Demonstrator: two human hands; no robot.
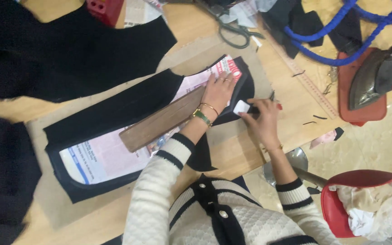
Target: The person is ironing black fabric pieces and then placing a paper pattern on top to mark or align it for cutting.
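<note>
Wooden table (291,97): left hand (217,90) flat on paper pattern (114,156) lying diagonally over black fabric (114,111); right hand (262,119) pinches white chalk (241,107).

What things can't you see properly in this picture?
All in the head view:
- White chalk: partly covered by the right hand; its full shape is hidden.
- Paper pattern: its middle lies under the wooden ruler and left hand; its print is too small and blurred.
- Iron: cut off by the right edge.
- Scissors: the top is cut off by the upper edge.
</note>
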